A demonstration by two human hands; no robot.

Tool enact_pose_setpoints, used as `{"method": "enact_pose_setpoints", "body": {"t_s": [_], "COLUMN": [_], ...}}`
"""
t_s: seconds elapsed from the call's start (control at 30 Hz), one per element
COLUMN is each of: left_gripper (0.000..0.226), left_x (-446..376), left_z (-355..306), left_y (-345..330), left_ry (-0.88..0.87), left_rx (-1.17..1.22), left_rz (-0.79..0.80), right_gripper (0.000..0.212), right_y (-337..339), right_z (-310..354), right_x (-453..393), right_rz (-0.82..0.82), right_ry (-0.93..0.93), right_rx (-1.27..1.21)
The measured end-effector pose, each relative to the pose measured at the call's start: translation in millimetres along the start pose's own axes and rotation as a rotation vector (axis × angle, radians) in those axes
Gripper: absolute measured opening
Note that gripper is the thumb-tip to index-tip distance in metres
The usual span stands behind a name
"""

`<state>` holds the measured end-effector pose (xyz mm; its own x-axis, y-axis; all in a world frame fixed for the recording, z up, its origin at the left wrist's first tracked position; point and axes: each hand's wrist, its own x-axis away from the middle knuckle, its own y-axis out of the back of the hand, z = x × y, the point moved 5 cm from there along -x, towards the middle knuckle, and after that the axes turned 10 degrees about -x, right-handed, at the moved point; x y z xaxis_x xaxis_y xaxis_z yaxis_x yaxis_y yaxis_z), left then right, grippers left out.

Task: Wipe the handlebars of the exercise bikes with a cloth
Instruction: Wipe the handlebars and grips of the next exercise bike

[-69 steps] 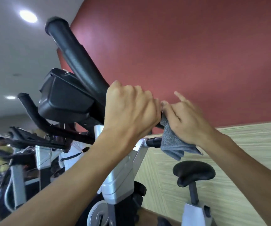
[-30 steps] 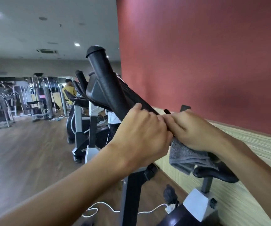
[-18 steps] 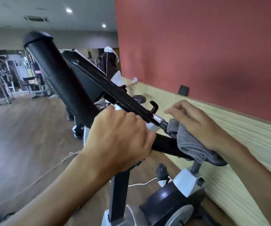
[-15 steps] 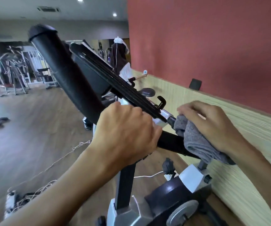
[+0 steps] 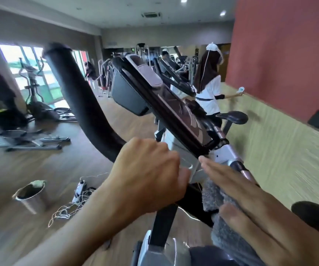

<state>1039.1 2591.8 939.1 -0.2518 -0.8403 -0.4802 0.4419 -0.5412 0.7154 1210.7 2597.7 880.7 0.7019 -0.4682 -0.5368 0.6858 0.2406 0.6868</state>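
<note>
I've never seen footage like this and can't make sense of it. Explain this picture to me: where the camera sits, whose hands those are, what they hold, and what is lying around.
There is no robot here. The camera is worn on a person's head and looks forward and down, so the two bare arms reaching in from the bottom are that person's own.

The left hand is curled around the thick black padded handlebar of a silver-framed exercise bike. The right hand, fingers straight, presses a fluffy grey cloth against the handlebar's lower section.

The slanted black console belongs to the same bike. On the wooden floor stand a shiny metal bucket and a tangle of white cord. Farther back are more gym machines and another person in a white top beside the red wall.
</note>
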Motion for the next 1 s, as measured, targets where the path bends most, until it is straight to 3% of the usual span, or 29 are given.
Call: {"method": "enact_pose_setpoints", "body": {"t_s": [0.13, 0.27, 0.33, 0.37, 0.47, 0.57, 0.7, 0.9, 1.0], "left_gripper": [0.046, 0.054, 0.055, 0.055, 0.051, 0.047, 0.041, 0.035, 0.034], "left_x": [0, -1, 0, 1, 2, 5, 4, 4, 8], "left_z": [-16, -18, -20, -21, -19, -21, -26, -27, -28], "left_y": [4, 3, -1, -4, -6, -4, -1, 8, 7], "left_ry": [0.103, 0.267, 0.307, 0.324, 0.378, 0.416, 0.467, 0.556, 0.608], "left_rx": [-0.228, -0.187, -0.161, -0.164, -0.165, -0.146, -0.138, 0.006, 0.068], "left_rz": [0.050, 0.154, 0.177, 0.194, 0.197, 0.170, 0.172, 0.142, 0.159], "right_gripper": [0.064, 0.074, 0.062, 0.061, 0.068, 0.067, 0.065, 0.075, 0.073], "right_y": [5, 12, 21, 22, 8, 7, 21, -4, -5], "right_z": [-29, -54, -41, -34, -16, -26, -50, -11, -17], "right_x": [30, 51, 41, 34, 6, 16, 56, -3, 15], "right_rz": [0.117, 0.164, 0.179, 0.210, 0.327, 0.272, 0.213, 0.184, 0.137], "right_ry": [0.098, 0.139, 0.224, 0.235, 0.190, 0.193, 0.311, 0.095, 0.130], "right_rx": [0.165, 0.215, 0.357, 0.324, -0.090, -0.147, -0.012, -0.123, -0.114]}}
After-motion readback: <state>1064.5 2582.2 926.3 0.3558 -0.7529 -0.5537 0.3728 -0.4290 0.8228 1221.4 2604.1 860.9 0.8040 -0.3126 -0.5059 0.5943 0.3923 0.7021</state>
